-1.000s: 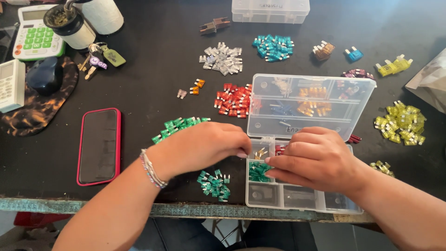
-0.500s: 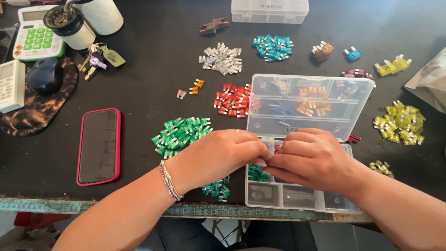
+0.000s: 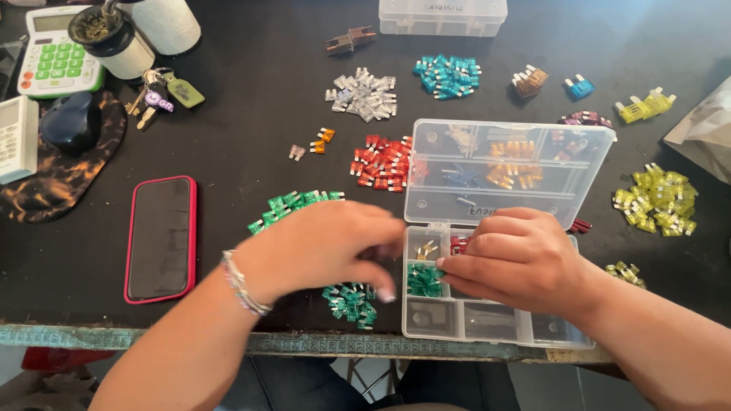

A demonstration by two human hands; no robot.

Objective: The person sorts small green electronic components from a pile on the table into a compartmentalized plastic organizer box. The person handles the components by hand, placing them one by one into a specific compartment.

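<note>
- Counter point(image 3: 251, 99), dark, strewn with sorted fuse heaps: grey point(image 3: 362, 95), teal point(image 3: 448, 74), red point(image 3: 381, 161), yellow point(image 3: 661, 199); phone point(image 3: 161, 238) in a red case lying at the left edge, well apart from the work.
- Clear box point(image 3: 487, 323) at the near edge, lid point(image 3: 506, 169) thrown back and propped open, unmoved through the last second.
- Left hand point(image 3: 324, 247) drawn slightly back to the left compared with half a second ago, blurred, fingers curled loosely above the green fuses point(image 3: 289, 205) on the counter; whether anything is pinched there cannot be told.
- Right hand point(image 3: 518, 259) over the box as before, fingers bent down at the compartment edge, touching the green fuses in the box point(image 3: 423, 280); grip itself hidden.
- That compartment now plainly holding a green cluster, so another batch apparently dropped in; second green pile point(image 3: 350, 303) left just beside the box.
</note>
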